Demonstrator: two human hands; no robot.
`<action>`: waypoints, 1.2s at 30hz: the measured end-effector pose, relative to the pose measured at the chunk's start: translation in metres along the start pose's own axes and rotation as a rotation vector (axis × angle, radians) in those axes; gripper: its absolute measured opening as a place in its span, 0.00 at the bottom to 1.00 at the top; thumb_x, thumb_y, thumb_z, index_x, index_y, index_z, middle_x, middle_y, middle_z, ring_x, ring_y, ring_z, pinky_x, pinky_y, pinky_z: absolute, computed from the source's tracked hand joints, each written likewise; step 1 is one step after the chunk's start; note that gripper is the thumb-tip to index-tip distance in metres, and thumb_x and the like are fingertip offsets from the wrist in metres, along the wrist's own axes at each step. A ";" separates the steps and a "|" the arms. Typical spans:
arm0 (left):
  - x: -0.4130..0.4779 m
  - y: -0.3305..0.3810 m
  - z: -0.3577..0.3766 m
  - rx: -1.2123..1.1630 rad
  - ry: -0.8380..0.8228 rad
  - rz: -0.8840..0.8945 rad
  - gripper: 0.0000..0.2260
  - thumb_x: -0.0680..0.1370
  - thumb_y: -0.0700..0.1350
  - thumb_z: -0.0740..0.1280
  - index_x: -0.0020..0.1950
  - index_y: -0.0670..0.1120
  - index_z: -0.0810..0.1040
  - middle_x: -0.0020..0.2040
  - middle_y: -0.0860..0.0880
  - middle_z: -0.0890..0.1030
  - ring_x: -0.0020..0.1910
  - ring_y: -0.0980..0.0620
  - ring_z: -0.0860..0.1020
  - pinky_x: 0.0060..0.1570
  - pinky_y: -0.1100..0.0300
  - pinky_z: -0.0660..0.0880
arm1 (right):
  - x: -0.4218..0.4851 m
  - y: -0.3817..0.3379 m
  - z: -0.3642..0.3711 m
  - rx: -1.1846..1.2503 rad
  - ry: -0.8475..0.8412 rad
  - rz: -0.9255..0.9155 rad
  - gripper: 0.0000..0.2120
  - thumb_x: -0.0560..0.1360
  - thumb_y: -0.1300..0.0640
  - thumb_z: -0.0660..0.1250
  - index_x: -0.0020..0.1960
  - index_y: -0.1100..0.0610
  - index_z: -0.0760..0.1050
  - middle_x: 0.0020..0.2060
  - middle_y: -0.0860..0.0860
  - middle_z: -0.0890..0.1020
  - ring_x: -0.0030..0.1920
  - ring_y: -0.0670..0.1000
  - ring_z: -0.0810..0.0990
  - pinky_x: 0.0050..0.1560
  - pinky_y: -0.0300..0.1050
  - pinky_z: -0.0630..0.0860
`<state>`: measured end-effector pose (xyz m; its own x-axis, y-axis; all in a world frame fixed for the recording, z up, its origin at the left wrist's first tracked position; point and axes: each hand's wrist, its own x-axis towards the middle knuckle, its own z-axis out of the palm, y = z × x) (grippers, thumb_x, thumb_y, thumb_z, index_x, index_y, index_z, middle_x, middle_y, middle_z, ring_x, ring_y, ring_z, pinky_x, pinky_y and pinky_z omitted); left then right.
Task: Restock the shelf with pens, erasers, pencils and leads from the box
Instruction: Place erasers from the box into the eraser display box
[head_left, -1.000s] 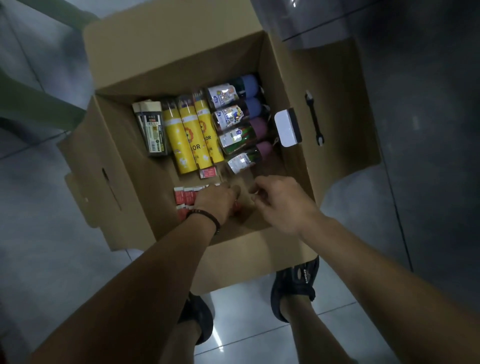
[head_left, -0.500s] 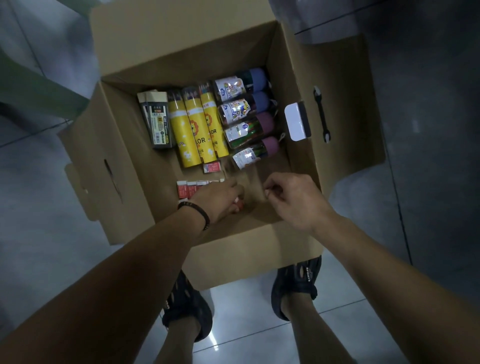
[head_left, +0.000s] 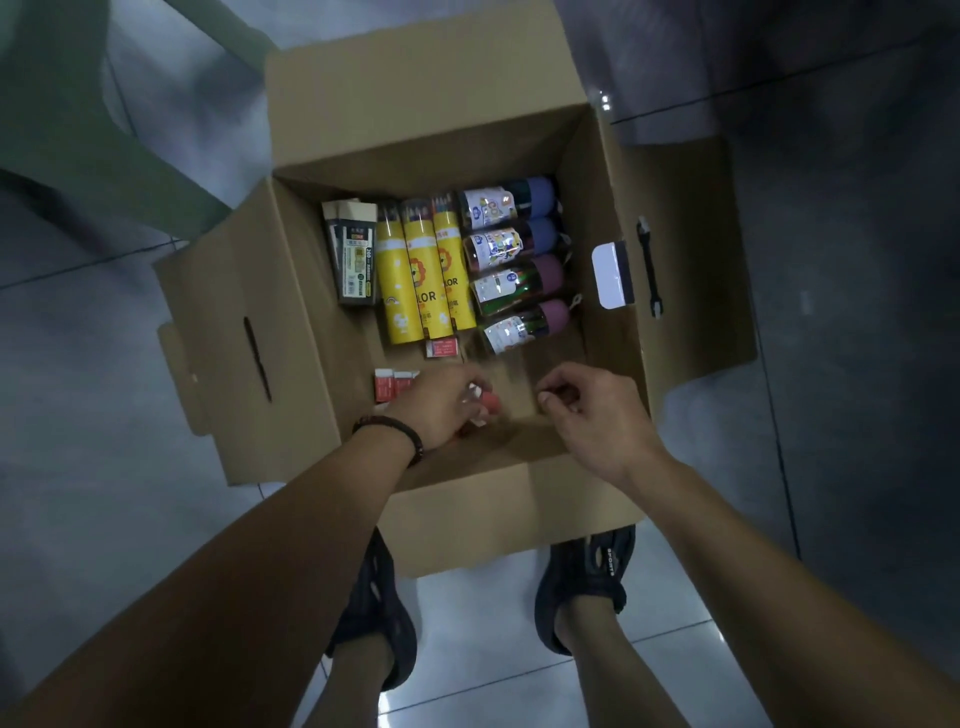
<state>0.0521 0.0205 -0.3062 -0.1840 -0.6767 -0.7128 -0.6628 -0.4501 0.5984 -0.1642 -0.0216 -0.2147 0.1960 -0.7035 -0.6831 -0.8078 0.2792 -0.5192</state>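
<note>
Looking down into open cardboard box (head_left: 311, 332), flaps folded outward, on tiled floor (head_left: 93, 374). At 12 o'clock inside: black lead pack (head_left: 356, 260) marked "200"; yellow pencil tubes (head_left: 410, 280) reading "LOR"; purple-capped clear tubes (head_left: 514, 260), labels unreadable. Bare cardboard at 6 o'clock, around both hands. Left hand (head_left: 441, 402) curled round red-and-white erasers (head_left: 485, 404); eraser row (head_left: 395, 382) just beside at 9 o'clock. Right hand (head_left: 597, 415) apart at 3 o'clock, fingers curled, contents not discernible. "SPORTS" on right sandal (head_left: 597, 577).
</note>
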 end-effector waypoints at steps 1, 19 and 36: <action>-0.009 0.004 -0.001 -0.151 0.055 -0.021 0.10 0.78 0.40 0.75 0.56 0.52 0.82 0.53 0.48 0.84 0.48 0.45 0.84 0.46 0.57 0.77 | -0.005 -0.004 -0.001 0.008 0.007 0.006 0.04 0.82 0.55 0.71 0.53 0.48 0.84 0.43 0.41 0.84 0.42 0.38 0.81 0.39 0.25 0.71; -0.412 0.277 -0.236 -1.544 0.460 -0.027 0.13 0.86 0.45 0.62 0.64 0.38 0.80 0.43 0.43 0.82 0.35 0.52 0.77 0.34 0.60 0.75 | -0.261 -0.342 -0.170 0.094 0.158 -0.808 0.11 0.72 0.61 0.82 0.52 0.53 0.85 0.47 0.47 0.77 0.45 0.45 0.79 0.42 0.37 0.76; -0.833 0.375 -0.297 -1.840 1.101 0.088 0.10 0.84 0.42 0.59 0.44 0.47 0.74 0.35 0.47 0.70 0.29 0.50 0.69 0.24 0.61 0.62 | -0.587 -0.627 -0.216 0.659 -0.549 -0.729 0.06 0.79 0.71 0.70 0.52 0.65 0.84 0.41 0.63 0.87 0.37 0.58 0.85 0.36 0.46 0.81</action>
<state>0.1723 0.2424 0.6207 0.6702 -0.3923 -0.6300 0.7212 0.1443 0.6775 0.1071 0.0749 0.6233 0.8506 -0.5025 -0.1548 0.0193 0.3241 -0.9458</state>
